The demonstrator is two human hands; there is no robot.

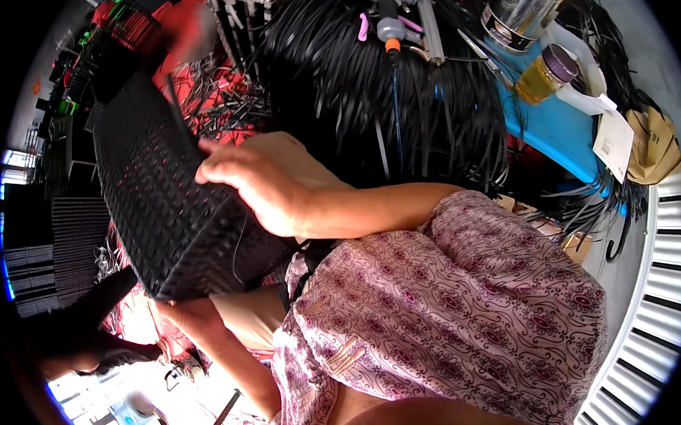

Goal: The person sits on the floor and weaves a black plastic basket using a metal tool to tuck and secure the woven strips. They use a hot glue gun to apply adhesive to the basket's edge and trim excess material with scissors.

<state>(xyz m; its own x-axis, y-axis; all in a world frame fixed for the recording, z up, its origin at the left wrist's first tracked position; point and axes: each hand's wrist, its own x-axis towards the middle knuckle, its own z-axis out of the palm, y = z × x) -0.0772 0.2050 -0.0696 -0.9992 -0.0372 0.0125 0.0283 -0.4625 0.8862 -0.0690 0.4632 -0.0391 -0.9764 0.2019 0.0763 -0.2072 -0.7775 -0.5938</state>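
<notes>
A black woven basket (156,182) of flat plastic strips rests tilted against my lap. My right hand (262,175) is at its upper edge, fingers bent over the rim; the fingertips are partly hidden, and I cannot make out whether a single strip is pinched. A loose black strip (179,114) sticks up from the weave near those fingers. Below, my left hand (192,315) holds the basket's bottom corner, with most of its fingers hidden under it. A thin pale strand (238,250) hangs along the basket's side.
A big bundle of black strips (324,67) lies beyond my right arm, with a grey tool with an orange tip (392,41) on top. A blue table (542,126) bears a purple-lidded jar (548,73) and a clear container (516,23). Stacked black woven pieces (80,231) stand left.
</notes>
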